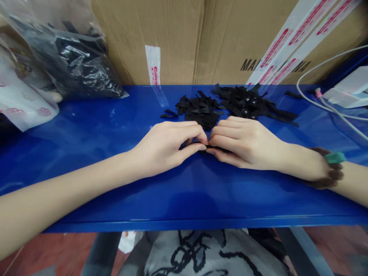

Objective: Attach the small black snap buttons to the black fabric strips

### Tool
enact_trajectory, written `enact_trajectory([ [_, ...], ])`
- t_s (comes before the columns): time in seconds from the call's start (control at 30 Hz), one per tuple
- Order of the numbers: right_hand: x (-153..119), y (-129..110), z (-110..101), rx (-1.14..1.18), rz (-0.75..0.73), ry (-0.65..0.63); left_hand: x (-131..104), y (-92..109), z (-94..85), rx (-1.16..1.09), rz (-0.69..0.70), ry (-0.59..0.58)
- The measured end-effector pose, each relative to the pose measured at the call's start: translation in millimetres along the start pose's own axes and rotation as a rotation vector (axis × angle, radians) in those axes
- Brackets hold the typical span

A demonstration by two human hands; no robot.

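My left hand (175,143) and my right hand (238,142) meet over the middle of the blue table (184,188). Thumb and forefinger of each hand are pinched together on a small black strip, mostly hidden by the fingertips. Just behind the hands lies a pile of short black fabric strips (202,109). To its right, beyond my right hand, a second pile of black strips (244,101) shows small white marks on some pieces. A brown band with a green piece circles my right wrist.
A large cardboard box (178,42) with tape stands along the back edge. At the back left sit a clear plastic bag (83,61) of black material and a white bag (23,92). White cables (330,107) and a white device (349,90) lie at the right.
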State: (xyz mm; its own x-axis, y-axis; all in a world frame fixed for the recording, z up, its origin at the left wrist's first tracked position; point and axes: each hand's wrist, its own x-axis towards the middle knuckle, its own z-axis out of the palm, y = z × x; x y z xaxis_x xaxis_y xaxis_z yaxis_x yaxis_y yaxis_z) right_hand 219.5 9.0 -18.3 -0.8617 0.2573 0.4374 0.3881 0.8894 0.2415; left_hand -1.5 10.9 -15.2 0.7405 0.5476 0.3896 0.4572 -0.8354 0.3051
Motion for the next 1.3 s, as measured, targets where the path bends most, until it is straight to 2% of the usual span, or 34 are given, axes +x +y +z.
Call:
enact_trajectory([
  [0.5, 0.7, -1.9, 0.6, -0.003, -0.015, -0.015, -0.3, 0.5, -0.3, 0.024, 0.008, -0.036],
  [0.97, 0.7, -0.8, -2.2, -0.045, 0.016, -0.010, 0.8, 0.7, -0.1, 0.023, -0.006, 0.006],
  [1.13, 0.7, -0.2, -5.0, 0.104, 0.125, 0.012, 0.0, 2.2, -1.6, 0.017, 0.010, 0.020],
  [1.3, -1.0, 0.3, -3.7, 0.299, 0.217, 0.040, -0.5, 3.0, -3.0, 0.020, 0.000, 0.092],
])
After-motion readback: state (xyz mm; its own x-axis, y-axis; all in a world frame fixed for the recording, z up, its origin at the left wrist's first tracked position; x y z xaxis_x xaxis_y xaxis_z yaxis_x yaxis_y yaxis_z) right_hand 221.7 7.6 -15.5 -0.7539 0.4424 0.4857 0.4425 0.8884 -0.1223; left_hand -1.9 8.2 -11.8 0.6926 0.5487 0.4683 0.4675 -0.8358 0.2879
